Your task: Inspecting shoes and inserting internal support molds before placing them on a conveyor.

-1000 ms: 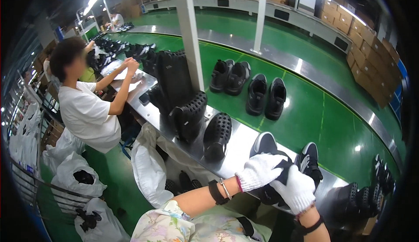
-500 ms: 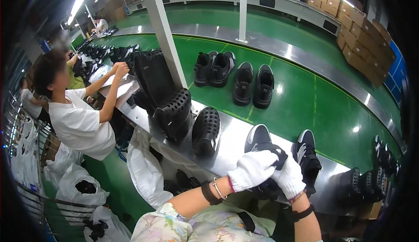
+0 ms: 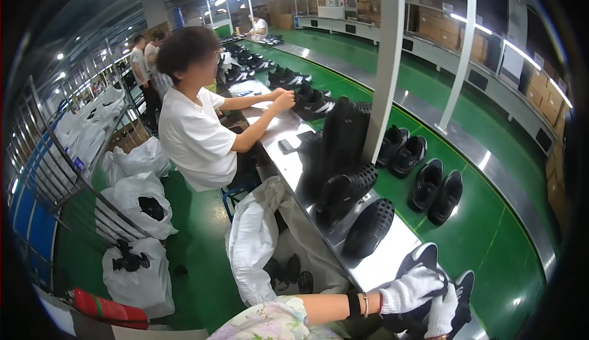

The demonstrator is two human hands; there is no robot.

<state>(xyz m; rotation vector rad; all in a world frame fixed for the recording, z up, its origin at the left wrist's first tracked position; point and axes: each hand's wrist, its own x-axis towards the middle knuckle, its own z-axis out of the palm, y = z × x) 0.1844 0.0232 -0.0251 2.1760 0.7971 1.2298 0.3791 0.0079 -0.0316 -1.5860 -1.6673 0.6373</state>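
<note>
My left hand (image 3: 412, 288), in a white knit glove, is closed over the upper of a black sneaker (image 3: 423, 256) with a pale toe rim. My right hand (image 3: 443, 317), also gloved, closes on the same sneaker from its right side. Dark material shows between the fingers, and the gloves hide most of the shoe's opening. The sneaker rests on the metal bench edge (image 3: 385, 260), toe pointing away. Its mate (image 3: 469, 283) stands just to the right, partly covered by my right hand. Near my left hand sits a black studded shoe form (image 3: 372, 228).
More black shoe forms (image 3: 350, 187) stand farther left on the bench, beside a white post (image 3: 388, 64). Two pairs of shoes (image 3: 445, 199) sit on the green conveyor (image 3: 491, 248). A co-worker (image 3: 199, 119) sits at left. White sacks (image 3: 251, 242) line the floor.
My view has swung left, so the bench, shoes and hands appear farther right and lower. Both hands stay on the same sneaker.
</note>
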